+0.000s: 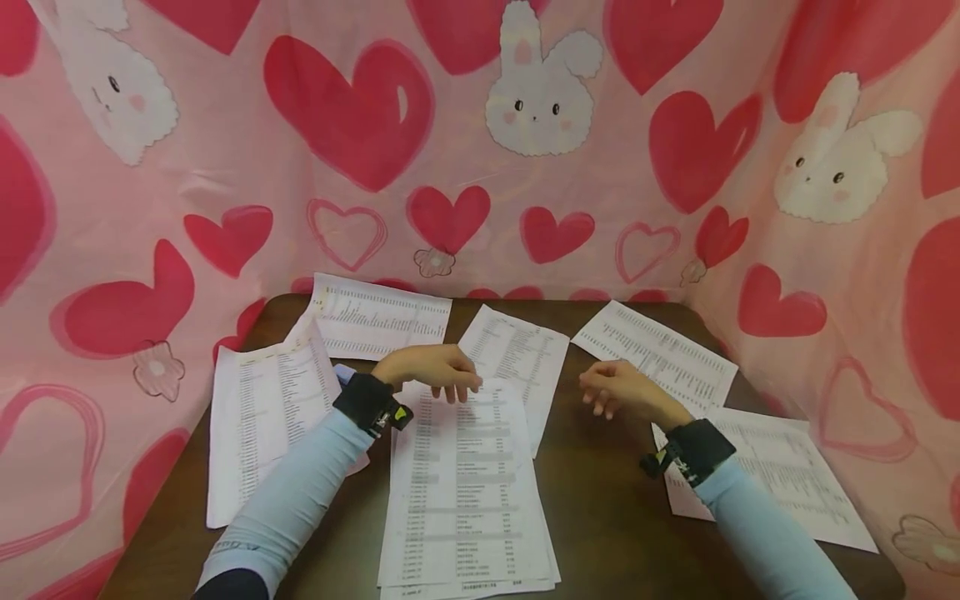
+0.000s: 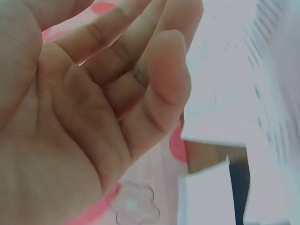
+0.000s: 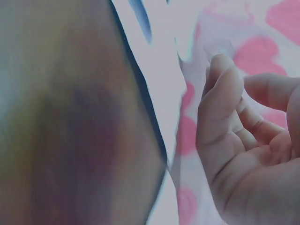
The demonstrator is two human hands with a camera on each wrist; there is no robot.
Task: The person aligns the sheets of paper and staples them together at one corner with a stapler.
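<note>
Over the top of a stack of printed sheets point(image 1: 465, 508) hangs my left hand point(image 1: 431, 368), its fingers loosely bent and holding nothing. The left wrist view shows the bare palm point(image 2: 70, 126) with relaxed fingers. My right hand point(image 1: 622, 387) hovers above the brown table point(image 1: 592, 517), right of the stack. Its fingers curl loosely with nothing between them, as the right wrist view also shows. Behind the stack lies a tilted printed sheet point(image 1: 517, 346), between the two hands.
More printed sheets lie around: one at the left point(image 1: 255, 417), one at the back left point(image 1: 382, 312), one at the back right point(image 1: 660, 350) and one at the right point(image 1: 780, 475). A pink cloth with hearts and rabbits point(image 1: 465, 225) hangs around the table.
</note>
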